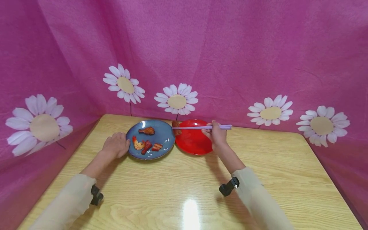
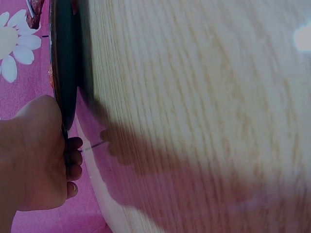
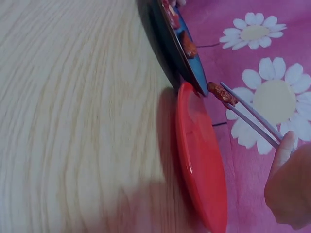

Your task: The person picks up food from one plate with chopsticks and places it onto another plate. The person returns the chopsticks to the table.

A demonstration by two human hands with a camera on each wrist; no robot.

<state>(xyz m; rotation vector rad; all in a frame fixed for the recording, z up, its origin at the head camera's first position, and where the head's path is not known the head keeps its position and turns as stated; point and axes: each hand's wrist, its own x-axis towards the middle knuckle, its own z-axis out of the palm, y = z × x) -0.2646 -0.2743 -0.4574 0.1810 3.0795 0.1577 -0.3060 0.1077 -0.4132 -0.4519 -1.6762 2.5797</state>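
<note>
My left hand (image 1: 116, 145) grips the left rim of a blue plate (image 1: 160, 133), its fingers curled under the edge in the left wrist view. On that plate lie a drumstick (image 1: 148, 130), a shrimp (image 1: 138, 144), a second, redder drumstick (image 1: 147, 147) and a small streaky piece of meat (image 1: 157, 147). My right hand (image 1: 217, 135) holds lilac chopsticks (image 1: 194, 127) over a red plate (image 1: 196, 140). Between the chopstick tips a brown piece of meat (image 3: 222, 93) is pinched, raised above where the two plates' rims come together.
Both plates are near the back edge of a light wooden table (image 1: 161, 191). A pink cloth (image 1: 224, 64) with large white daisies hangs behind and along the sides. Each sleeved wrist carries a small black camera (image 1: 229, 187).
</note>
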